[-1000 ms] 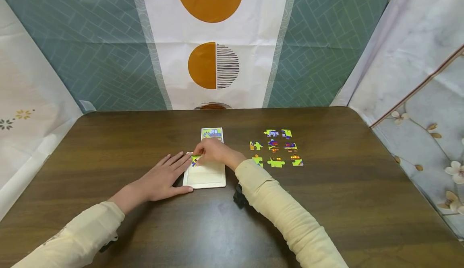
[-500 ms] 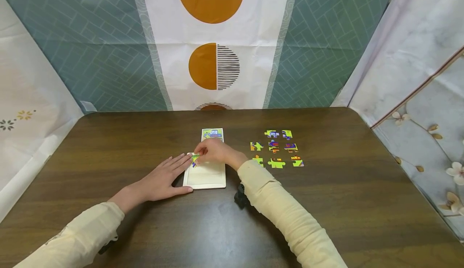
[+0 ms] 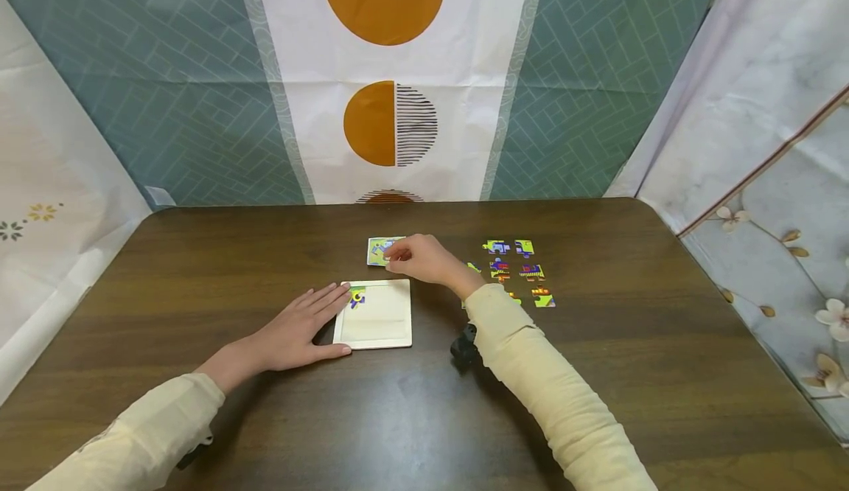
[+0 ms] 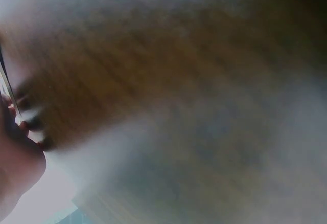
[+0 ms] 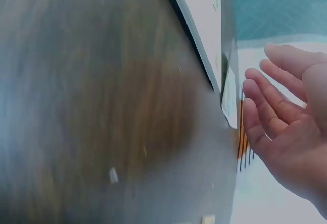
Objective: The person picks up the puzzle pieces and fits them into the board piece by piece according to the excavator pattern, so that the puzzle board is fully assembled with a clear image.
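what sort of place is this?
Looks like a makeshift indoor tabletop recording setup: a wood-grain table enclosed by hanging patterned sheets at the back and sides, with jigsaw pieces and a shallow pale tray on it. Home or lab: can't tell.

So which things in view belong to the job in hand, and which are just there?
Likely the job's:
shallow tray, left hand at its edge
puzzle piece in the tray's far left corner
picture card beyond the tray, near the right hand
loose pieces on the right

Just there:
hanging cloth with orange shapes
flowered cloth at right
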Demonstrator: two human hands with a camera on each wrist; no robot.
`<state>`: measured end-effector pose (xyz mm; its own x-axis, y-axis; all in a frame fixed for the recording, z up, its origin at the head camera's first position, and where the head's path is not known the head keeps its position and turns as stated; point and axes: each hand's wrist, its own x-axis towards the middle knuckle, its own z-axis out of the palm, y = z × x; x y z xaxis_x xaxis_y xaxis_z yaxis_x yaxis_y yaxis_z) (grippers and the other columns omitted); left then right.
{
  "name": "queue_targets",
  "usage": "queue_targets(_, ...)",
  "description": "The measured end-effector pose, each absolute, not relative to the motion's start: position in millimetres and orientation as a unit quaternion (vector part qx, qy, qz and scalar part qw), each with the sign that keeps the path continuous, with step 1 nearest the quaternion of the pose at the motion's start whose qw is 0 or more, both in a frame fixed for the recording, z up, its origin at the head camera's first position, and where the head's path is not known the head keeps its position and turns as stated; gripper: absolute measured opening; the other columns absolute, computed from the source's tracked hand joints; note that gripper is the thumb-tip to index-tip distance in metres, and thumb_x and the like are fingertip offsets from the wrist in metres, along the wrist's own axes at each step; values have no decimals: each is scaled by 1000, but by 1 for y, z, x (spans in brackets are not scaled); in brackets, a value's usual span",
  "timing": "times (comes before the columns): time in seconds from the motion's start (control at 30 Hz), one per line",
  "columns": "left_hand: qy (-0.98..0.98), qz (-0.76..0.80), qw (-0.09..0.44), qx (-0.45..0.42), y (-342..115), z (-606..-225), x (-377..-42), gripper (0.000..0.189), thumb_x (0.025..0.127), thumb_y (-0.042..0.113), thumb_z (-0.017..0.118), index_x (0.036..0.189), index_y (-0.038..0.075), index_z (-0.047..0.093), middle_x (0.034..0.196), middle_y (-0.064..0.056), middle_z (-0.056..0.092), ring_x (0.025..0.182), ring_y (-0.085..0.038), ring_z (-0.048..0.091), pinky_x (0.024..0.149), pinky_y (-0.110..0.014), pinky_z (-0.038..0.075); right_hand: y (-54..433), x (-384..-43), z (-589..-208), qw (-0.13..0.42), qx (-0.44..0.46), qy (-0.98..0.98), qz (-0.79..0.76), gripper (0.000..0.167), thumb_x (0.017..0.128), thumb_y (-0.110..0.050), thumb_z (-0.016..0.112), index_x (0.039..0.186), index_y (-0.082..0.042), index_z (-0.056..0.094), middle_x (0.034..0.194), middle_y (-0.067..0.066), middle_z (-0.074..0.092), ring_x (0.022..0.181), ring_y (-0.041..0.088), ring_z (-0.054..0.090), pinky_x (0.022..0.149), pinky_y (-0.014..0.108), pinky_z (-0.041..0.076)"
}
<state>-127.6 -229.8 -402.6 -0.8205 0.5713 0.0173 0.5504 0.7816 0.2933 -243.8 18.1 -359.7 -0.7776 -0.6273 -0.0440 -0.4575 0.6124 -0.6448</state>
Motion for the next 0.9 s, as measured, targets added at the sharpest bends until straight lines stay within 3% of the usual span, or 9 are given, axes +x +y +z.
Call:
queue_targets(0.3,945,145,42,291,-230,-403,-127,90,88,63,56,153,7,28,159,-8,21,144,-31,20,113,-53,15,45,-251,-352,122,-287,890,-332,31,91,-12,67,120,0,66,111,10,68,103,23,63,90,32,49)
queue_targets(0.9,944,148,33,294,-230,-404,-126,89,89,62,56,152,6,29,158,-9,23,143,-32,22,112,-55,17,85,-263,-348,104,-242,908,-325,35,89,-14,71,122,-4,66,119,11,65,111,26,58,94,39,47)
